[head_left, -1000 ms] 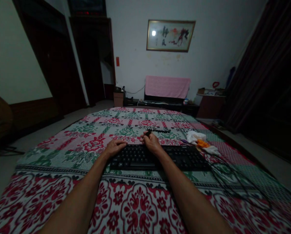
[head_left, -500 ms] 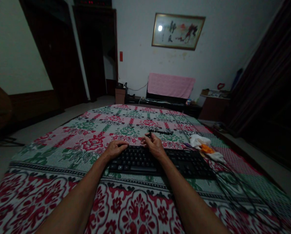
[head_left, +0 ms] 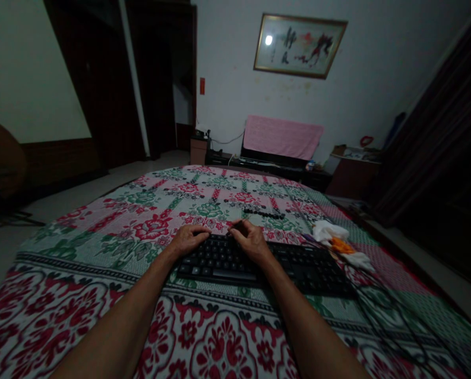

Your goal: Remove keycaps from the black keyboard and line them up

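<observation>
A black keyboard (head_left: 306, 263) lies on a floral bedspread (head_left: 101, 231) in front of me. My left hand (head_left: 188, 239) rests on its far left corner, fingers curled over the edge. My right hand (head_left: 251, 239) is over the top rows near the middle, fingertips pinched together down at the keys; what they hold, if anything, is hidden. Just beyond the keyboard a short row of small black keycaps (head_left: 264, 214) lies on the cover.
A white cloth (head_left: 326, 230) and an orange item (head_left: 340, 245) lie at the keyboard's far right end. Its dark cable (head_left: 377, 308) loops across the cover to the right. Beyond the bed stand a low cabinet and a pink-draped screen (head_left: 282, 136).
My right hand, which held a small dark piece up by the keycap row, has come back down onto the keyboard's top rows. The left hand stays put. The view has tilted slightly.
</observation>
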The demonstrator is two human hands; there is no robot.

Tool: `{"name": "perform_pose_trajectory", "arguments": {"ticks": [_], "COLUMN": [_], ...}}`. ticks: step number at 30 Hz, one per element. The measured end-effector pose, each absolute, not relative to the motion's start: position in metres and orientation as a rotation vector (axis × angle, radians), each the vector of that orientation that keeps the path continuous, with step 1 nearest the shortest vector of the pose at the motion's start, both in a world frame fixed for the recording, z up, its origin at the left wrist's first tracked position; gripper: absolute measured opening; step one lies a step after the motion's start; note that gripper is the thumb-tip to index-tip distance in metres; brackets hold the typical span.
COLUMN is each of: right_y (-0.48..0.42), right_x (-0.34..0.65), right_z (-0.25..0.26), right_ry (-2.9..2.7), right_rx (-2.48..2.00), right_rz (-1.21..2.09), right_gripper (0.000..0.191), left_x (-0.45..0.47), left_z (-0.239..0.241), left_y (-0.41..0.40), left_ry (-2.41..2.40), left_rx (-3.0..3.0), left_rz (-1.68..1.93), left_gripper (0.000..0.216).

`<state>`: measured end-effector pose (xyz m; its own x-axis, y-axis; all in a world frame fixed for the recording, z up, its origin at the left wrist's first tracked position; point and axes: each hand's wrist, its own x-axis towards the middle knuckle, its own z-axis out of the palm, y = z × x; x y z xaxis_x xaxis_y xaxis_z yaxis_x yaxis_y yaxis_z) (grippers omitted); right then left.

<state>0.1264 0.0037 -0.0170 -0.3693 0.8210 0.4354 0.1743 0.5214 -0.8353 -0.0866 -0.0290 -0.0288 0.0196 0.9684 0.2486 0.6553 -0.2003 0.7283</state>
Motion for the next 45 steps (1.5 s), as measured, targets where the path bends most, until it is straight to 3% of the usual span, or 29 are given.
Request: {"name": "perform_pose_trajectory", "arguments": {"ticks": [22, 45], "right_y": [-0.005, 0.008], "right_x": [0.127, 0.118], "right_z": [-0.004, 0.005], "right_ry": [-2.09, -2.234], "right_rx": [-0.931, -0.939], "right_rz": [0.475, 0.439], "right_gripper": [0.017, 0.013], "left_x": [-0.088, -0.084], "left_z": [-0.036, -0.032], "left_y": [-0.022, -0.025], "left_ry": [1.599, 1.604], "left_rx": [1.931, 1.926], "left_rz": [1.047, 1.04], "left_gripper": [0.029, 0.027]}}
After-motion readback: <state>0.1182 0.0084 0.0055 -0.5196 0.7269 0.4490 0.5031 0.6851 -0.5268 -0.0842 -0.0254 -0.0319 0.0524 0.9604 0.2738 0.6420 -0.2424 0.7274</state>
